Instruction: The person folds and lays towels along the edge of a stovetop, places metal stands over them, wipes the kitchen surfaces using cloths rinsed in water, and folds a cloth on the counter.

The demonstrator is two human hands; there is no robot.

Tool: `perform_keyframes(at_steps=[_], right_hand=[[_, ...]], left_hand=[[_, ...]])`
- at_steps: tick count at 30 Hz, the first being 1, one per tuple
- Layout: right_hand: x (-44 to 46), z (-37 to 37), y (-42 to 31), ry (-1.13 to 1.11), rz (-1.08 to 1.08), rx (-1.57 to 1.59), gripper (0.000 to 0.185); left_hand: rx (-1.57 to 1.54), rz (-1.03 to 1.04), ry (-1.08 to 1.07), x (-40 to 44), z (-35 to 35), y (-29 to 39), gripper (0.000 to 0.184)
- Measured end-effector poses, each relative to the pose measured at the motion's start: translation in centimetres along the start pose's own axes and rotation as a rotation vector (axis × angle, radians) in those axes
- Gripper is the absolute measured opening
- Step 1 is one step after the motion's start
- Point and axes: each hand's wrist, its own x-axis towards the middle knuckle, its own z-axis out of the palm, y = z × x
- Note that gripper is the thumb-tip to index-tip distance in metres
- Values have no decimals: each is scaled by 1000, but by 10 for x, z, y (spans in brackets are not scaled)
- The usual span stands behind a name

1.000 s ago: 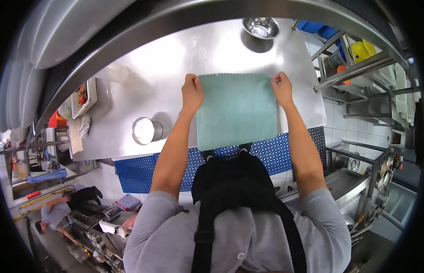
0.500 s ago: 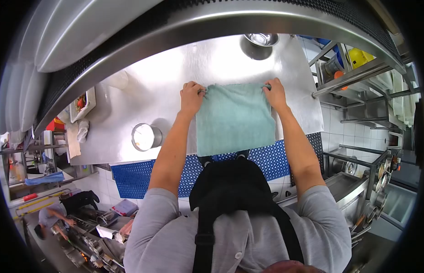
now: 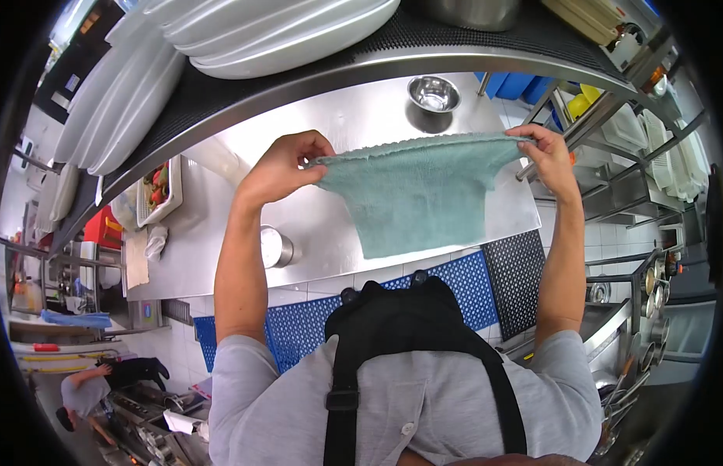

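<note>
A green cloth (image 3: 424, 198) hangs stretched between my two hands over the front part of the steel table (image 3: 198, 256). Its top left corner is pinched by my left hand (image 3: 288, 167), thumb and fingers closed on it. My right hand (image 3: 546, 155) grips the top right corner between thumb and fingers. The upper edge looks gathered and rolled, while the lower part hangs down. Close to my left forearm stands a round metal container (image 3: 276, 247) with something white inside.
Behind the cloth sits a steel bowl (image 3: 434, 95). White plates (image 3: 291, 39) are stacked on the overhead shelf (image 3: 424, 66). A white basket (image 3: 171, 190) with red items is at the left. A co-worker (image 3: 86, 392) is at the lower left; racks stand at the right.
Both hands have moved apart and up, pulling the cloth's top edge wide. The view has shifted, so more of the overhead shelf and its plates shows.
</note>
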Motion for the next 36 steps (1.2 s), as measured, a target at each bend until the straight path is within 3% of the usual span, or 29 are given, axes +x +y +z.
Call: perform_keyframes(at_steps=[1, 4, 6, 10, 14, 23, 30, 34, 36], right_hand=[[-1, -11, -10, -31, 61, -36, 27], [-5, -21, -39, -77, -139, -2, 28], [-10, -24, -59, -85, -164, -16, 30], [-16, -21, -79, -62, -171, -16, 20], [-15, -25, -73, -22, -147, 82, 17], [-34, -13, -70, 45, -169, 264, 15], [-82, 4, -104, 59, -124, 165, 19], [-84, 6, -101, 75, -115, 101, 18], [-73, 12, -89, 90, -49, -37, 21]], left_hand=[[-10, 27, 14, -3, -4, 11, 26], [36, 70, 59, -9, -17, 27, 33], [71, 121, 94, -14, -26, 34, 35], [-51, 62, 219, -16, -35, 22, 33], [-375, 146, 340, -14, -33, 9, 21], [-641, 403, 443, -24, -30, -10, 17], [-401, 497, 401, -72, -30, 7, 19], [-334, 398, 413, -75, -33, 14, 24], [-56, 270, 433, -62, -27, 22, 34]])
